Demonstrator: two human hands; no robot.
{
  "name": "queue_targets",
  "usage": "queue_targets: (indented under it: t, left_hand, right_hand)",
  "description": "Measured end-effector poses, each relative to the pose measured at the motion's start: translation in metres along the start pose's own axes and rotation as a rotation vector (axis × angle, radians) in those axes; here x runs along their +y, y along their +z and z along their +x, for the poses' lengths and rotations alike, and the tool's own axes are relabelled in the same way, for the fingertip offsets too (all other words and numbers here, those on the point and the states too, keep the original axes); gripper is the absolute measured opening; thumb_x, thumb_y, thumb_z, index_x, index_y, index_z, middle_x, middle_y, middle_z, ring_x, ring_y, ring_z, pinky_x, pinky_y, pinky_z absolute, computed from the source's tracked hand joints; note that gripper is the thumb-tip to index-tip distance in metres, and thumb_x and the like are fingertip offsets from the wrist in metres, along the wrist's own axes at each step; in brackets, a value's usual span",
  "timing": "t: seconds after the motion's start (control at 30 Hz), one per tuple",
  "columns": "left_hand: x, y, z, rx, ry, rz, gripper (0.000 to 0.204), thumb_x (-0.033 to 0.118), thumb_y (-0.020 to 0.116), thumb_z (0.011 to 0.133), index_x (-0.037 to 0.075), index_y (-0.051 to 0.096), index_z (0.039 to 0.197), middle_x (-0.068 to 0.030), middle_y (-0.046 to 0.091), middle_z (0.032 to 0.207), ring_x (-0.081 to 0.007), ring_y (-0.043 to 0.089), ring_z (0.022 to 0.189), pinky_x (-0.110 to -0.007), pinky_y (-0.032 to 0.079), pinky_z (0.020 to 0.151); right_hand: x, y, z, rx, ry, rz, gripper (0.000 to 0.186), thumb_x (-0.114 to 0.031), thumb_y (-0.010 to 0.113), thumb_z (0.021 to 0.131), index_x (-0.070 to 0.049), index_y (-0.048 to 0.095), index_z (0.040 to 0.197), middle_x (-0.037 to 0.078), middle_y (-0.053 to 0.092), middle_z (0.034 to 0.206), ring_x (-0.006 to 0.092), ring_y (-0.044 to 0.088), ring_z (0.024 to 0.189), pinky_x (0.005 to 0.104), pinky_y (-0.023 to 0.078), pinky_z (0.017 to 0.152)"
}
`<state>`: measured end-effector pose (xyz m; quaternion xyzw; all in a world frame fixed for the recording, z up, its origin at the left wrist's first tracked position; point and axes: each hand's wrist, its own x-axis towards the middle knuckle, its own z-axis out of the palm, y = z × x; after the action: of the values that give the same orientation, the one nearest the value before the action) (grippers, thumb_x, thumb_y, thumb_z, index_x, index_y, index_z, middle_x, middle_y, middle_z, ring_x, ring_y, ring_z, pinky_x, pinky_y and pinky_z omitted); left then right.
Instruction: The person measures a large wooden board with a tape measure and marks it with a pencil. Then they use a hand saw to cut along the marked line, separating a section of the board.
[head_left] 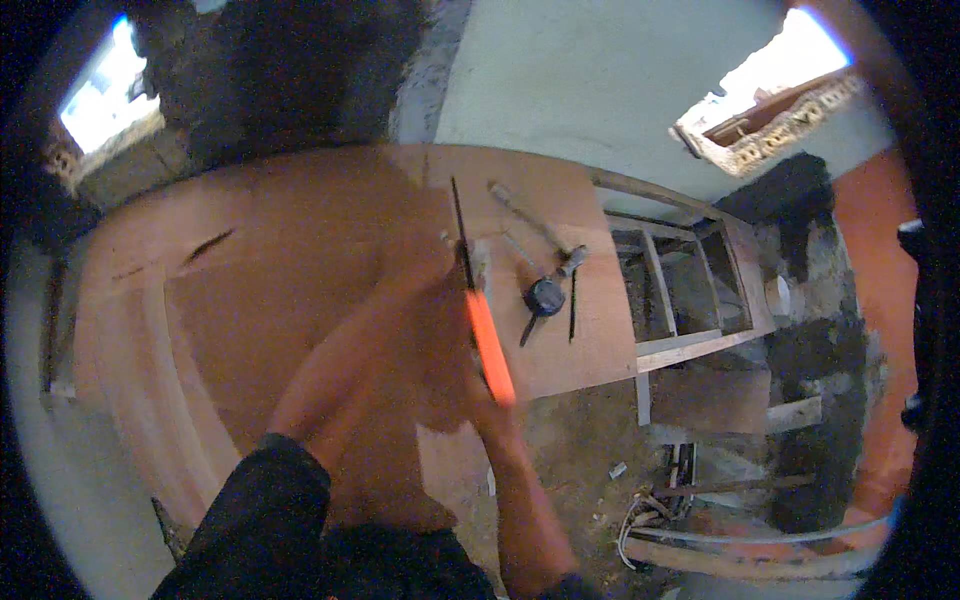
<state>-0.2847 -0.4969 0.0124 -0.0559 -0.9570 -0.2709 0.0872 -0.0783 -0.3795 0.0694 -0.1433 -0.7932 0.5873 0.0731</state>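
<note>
A handsaw with an orange handle (490, 350) and a thin dark blade (461, 220) stands nearly edge-on above a brown wooden sheet (330, 190). My right hand (487, 395) is closed round the handle's near end. Reaching forward from the left, my left hand (440, 262) is at the blade's left side, low over the sheet. Its fingers are blurred and partly hidden. Right of the saw lie a hammer (530, 218), a dark round tape measure (545, 297) and a thin dark stick (573, 308).
At the right, a wooden frame (665, 355) with open bays adjoins the sheet. A pale plank (180, 370) lies along the sheet's left part. Below right, cables (640, 520) and wood scraps are on the floor. Walls with two bright openings stand behind.
</note>
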Motion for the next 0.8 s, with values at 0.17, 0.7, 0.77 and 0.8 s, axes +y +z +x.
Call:
queue_targets:
  t: [0.17,0.7,0.77,0.8]
  left_hand:
    - [-0.023,0.014,0.022,-0.258,0.057,0.04,0.037,0.037,0.058,0.089,0.009,0.076,0.105,-0.0209,0.071,0.112,-0.0415,0.068,0.1,-0.058,0.052,0.086]
    - [-0.025,0.012,0.012,-0.205,0.249,0.085,0.035,0.035,0.054,0.094,0.008,0.073,0.107,-0.0202,0.071,0.107,-0.0408,0.065,0.107,-0.053,0.051,0.093]
    - [-0.019,0.011,0.0,-0.105,0.11,0.142,0.035,0.035,0.054,0.095,0.008,0.073,0.107,-0.0204,0.072,0.107,-0.0408,0.066,0.106,-0.052,0.051,0.092]
    - [-0.013,0.008,-0.005,-0.088,0.057,0.138,0.036,0.036,0.054,0.095,0.008,0.073,0.107,-0.0206,0.072,0.107,-0.0408,0.066,0.105,-0.052,0.051,0.092]
  right_hand:
    - [-0.002,0.003,0.017,0.003,0.303,-0.156,0.029,-0.018,0.07,0.086,0.003,0.065,0.106,0.005,0.063,0.089,0.0163,0.056,0.078,0.0333,0.05,0.07]
    - [-0.016,-0.015,-0.087,0.191,-0.044,-0.268,0.031,-0.012,0.068,0.082,0.001,0.069,0.11,0.007,0.065,0.08,0.0188,0.062,0.071,0.036,0.052,0.064]
    - [-0.02,-0.02,-0.108,0.287,-0.114,-0.229,0.027,-0.013,0.069,0.082,0.0,0.067,0.106,0.008,0.066,0.083,0.0196,0.064,0.076,0.0371,0.052,0.067]
    - [-0.024,-0.022,-0.107,0.164,0.004,-0.204,0.019,-0.011,0.067,0.083,0.0,0.065,0.098,0.005,0.063,0.079,0.0155,0.06,0.071,0.0348,0.049,0.062]
